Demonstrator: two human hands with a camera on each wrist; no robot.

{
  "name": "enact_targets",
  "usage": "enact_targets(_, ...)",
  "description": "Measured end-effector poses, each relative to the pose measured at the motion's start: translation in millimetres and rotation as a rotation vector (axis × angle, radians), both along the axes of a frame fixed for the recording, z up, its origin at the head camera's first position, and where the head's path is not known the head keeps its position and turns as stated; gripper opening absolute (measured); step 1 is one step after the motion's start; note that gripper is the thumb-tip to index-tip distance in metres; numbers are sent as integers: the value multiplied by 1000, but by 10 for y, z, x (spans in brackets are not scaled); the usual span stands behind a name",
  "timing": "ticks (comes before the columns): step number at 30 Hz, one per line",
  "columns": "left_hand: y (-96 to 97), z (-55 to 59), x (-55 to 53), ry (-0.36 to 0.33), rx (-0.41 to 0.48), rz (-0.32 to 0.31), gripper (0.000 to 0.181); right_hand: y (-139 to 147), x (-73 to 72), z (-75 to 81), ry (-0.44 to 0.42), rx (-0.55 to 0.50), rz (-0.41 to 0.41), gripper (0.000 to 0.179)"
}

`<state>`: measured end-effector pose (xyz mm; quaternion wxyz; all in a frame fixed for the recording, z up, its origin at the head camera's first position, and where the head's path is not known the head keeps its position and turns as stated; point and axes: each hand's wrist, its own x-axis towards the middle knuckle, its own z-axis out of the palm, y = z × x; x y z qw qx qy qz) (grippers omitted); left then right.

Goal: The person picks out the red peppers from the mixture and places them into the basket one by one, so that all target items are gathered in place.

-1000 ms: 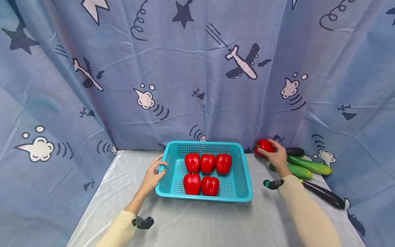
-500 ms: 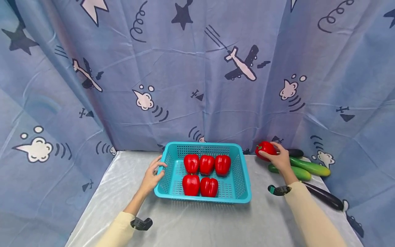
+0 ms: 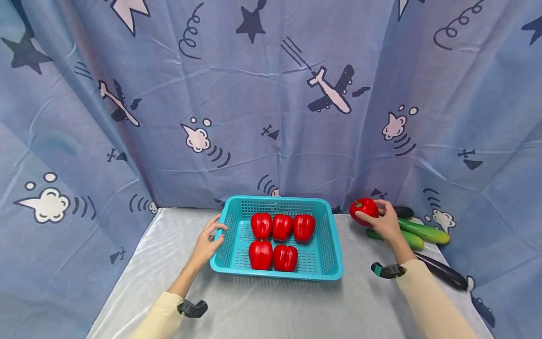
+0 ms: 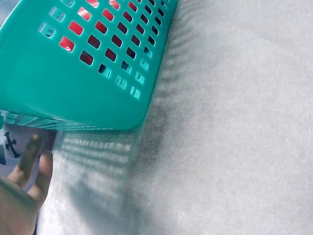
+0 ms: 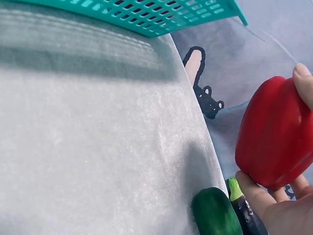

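My right hand point(image 3: 387, 223) grips a red bell pepper point(image 3: 364, 212) at the table's back right, thumb and fingers on opposite sides. In the right wrist view this bell pepper point(image 5: 276, 132) hangs above the tabletop, its shadow cast on the cloth. A turquoise plastic basket point(image 3: 277, 274) stands in the middle, holding several more red bell peppers point(image 3: 282, 227) in two rows. At its left rim is my left hand point(image 3: 208, 241), fingers extended and spread, fingertips right at the edge. The left wrist view shows those fingers point(image 4: 43, 178) beside the basket wall point(image 4: 78, 98).
Right of the basket lie a yellow-tipped cucumber point(image 3: 425, 231), a shorter cucumber point(image 3: 412, 240) and a dark eggplant point(image 3: 444, 273). Another dark vegetable point(image 3: 404, 212) lies behind my right hand. A printed blue curtain point(image 3: 237, 117) hangs behind the white-covered table point(image 3: 296, 310).
My right hand has drawn the bell pepper slightly away from the curtain and tilted it, so its green stem shows more toward the head camera. The left hand stays at the rim.
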<state>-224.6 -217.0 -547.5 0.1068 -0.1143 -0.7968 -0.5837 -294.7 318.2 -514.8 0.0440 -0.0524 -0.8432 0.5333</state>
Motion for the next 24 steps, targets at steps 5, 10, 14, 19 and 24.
enact_targets(5,-43,-106,-45,4,-6,11,18,-14,63,50,-15,-4,7,95)
enact_targets(10,-54,-105,-44,20,2,-1,18,-35,145,103,-31,-31,0,93)
enact_targets(14,-43,-71,-28,8,0,7,19,-46,210,106,-48,-141,30,92)
enact_targets(19,11,33,34,9,3,13,19,-64,316,92,-55,-251,81,82)
enact_targets(24,69,214,127,11,5,9,19,-84,429,63,-55,-297,79,71)
